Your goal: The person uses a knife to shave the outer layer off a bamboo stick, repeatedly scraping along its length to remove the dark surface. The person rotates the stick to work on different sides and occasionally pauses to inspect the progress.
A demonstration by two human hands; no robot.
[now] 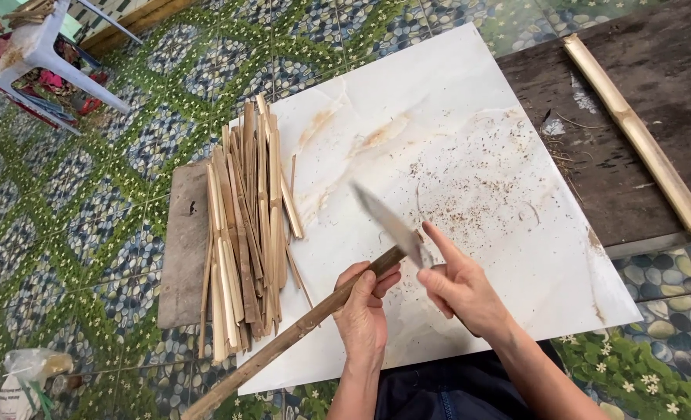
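My left hand [363, 315] is closed around the long wooden handle of a knife [299, 333]. The knife's grey blade [384, 222] points up and to the left over the white tile slab [454, 140] and looks blurred. My right hand [462, 289] is just right of the blade's base, fingers stretched out and apart, index fingertip beside the blade. I see nothing held in it. A pile of split bamboo strips [244, 225] lies to the left, partly on the slab and partly on a small wooden board [183, 249].
A dark wooden plank [641, 85] lies at the right with a long half-round bamboo piece [633, 132] on it. A white plastic chair [38, 50] stands at the top left. A plastic bag [22, 377] sits bottom left. Shavings dot the slab. The floor is pebble-patterned.
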